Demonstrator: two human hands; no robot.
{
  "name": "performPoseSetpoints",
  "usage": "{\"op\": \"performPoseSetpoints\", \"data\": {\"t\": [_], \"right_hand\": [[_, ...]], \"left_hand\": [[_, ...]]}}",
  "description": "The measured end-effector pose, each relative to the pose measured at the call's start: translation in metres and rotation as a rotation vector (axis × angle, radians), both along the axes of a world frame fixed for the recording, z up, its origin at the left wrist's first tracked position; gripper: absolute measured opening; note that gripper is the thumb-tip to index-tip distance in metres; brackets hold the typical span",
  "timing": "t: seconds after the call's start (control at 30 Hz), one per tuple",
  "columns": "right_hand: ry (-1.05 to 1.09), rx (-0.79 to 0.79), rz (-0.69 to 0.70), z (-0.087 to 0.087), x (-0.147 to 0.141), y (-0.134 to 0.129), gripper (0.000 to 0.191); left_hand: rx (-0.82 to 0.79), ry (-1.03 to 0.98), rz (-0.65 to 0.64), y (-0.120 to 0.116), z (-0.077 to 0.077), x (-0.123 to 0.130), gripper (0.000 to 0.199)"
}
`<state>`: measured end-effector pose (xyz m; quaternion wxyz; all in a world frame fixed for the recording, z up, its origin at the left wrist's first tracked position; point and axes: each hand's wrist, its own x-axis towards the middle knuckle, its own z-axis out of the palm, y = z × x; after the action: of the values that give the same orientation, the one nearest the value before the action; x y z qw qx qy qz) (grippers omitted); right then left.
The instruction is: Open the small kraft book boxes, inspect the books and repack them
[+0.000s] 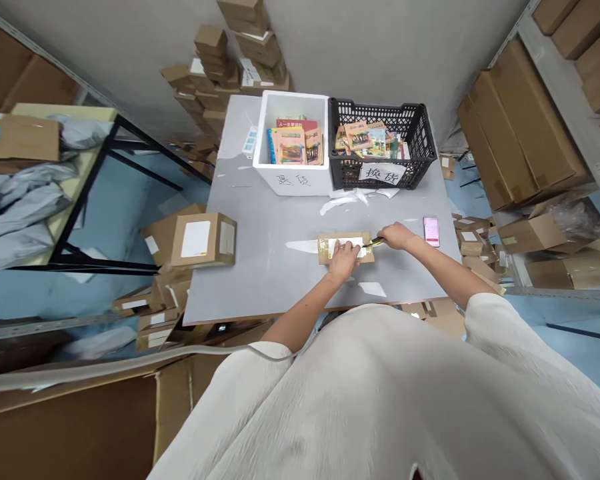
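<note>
L hand [345, 259] covers near-middle of sm. taped carton [324, 249]; underside of palm not visible. Fingers laid over carton and its wht label [334, 244], part-spread, not wrapped round it. R hand [397, 236] closed on thin blk/yel. tool [374, 241], prob. a cutter; tip meets R end of carton, too small to say if it's in the tape. Label print illegible from here. Lower pt of bks in foam bin [293, 180] and blk crate [384, 150] hidden by walls. Pale strip [190, 357] crosses lower L, can't ID. Wht shirt [360, 373] blocks pt of table's near edge.

Surface: grey table [260, 280], carton lying flat right of centre, paper scraps [373, 289] about it. Bin + crate side by side at far edge, handwriting on both fronts. Rm: cartons stacked beyond far L corner, shelving w/ big cartons R, bench w/ grey bags L, blue floor.

Edges: lg. carton [195, 240] at L edge, well apart from work. Phone [431, 231], pink screen, near R edge, just beyond R forearm. Grey top betw. lg. carton and sm. one; narrower band betw. sm. carton and bin/crate, w/ torn wht paper in it.
</note>
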<state>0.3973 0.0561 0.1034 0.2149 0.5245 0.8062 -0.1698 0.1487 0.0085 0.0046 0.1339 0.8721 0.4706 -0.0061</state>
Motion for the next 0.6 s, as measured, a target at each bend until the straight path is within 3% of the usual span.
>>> {"op": "performPoseSetpoints", "data": {"t": [0.13,0.37,0.6], "right_hand": [[-0.035,0.000,0.051,-0.003,-0.006,0.005,0.029],[-0.034,-0.076,-0.047,0.003,0.016,0.007,0.030],[-0.081,0.000,0.040,-0.002,-0.004,0.005,0.032]], "left_hand": [[0.001,0.011,0.007,0.000,-0.001,0.001,0.054],[-0.004,0.034,0.006,0.002,0.001,0.005,0.052],[-0.021,0.005,0.002,0.004,0.000,0.002,0.054]]}}
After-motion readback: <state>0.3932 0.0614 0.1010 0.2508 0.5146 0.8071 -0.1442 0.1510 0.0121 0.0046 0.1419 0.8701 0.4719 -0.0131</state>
